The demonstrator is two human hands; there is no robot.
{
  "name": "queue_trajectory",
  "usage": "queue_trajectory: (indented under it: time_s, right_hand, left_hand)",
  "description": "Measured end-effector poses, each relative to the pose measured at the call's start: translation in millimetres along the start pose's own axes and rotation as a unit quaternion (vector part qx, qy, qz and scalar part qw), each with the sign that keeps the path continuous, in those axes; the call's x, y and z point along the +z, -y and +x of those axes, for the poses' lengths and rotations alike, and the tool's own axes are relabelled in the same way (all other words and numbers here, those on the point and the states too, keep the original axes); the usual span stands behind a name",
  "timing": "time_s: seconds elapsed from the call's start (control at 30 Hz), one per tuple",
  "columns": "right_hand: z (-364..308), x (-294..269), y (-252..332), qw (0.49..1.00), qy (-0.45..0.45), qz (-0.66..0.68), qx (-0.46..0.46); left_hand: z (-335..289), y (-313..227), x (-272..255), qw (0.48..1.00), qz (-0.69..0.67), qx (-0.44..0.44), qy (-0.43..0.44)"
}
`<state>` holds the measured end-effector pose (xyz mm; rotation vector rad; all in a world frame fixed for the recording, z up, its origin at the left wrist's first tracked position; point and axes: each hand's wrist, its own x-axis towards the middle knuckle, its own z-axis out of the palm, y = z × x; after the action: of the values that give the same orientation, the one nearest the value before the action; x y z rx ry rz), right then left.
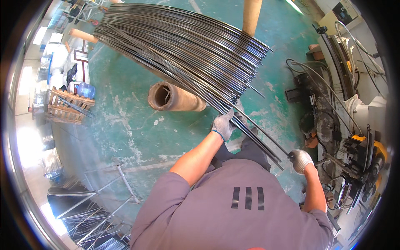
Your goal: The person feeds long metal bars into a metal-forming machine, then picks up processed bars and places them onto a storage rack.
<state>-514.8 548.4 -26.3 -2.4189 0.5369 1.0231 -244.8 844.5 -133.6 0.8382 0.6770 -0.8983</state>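
Observation:
A wide layer of long, thin dark metal rods (179,37) lies ahead of me, their near ends toward my right. Several rods slant out of this layer toward my body. My left hand (224,125), in a pale knitted glove, is closed around a small bunch of metal rods (259,144). Farther right, my gloved right hand (301,161) grips the end of a single metal rod (273,141), which stands a little apart from the bunch. The fingertips of both hands are partly hidden.
A brown cardboard tube (183,98) stands left of my left hand, and another tube (251,18) rises beyond the rods. Machinery with cables (362,154) lines the right side. A wooden pallet (68,106) and a metal frame rack (125,183) are at left, on the green floor (125,137).

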Motion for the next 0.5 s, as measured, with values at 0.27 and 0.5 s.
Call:
queue_trajectory:
  time_s: [0.27,0.5]
  right_hand:
    - [-41,-1,16,0.999,-0.027,-0.024,0.035]
    - [-19,-21,113,0.989,-0.131,-0.056,0.022]
  left_hand:
    - [-6,12,3,0.994,-0.033,-0.029,0.102]
    - [1,28,16,0.994,-0.004,-0.031,0.101]
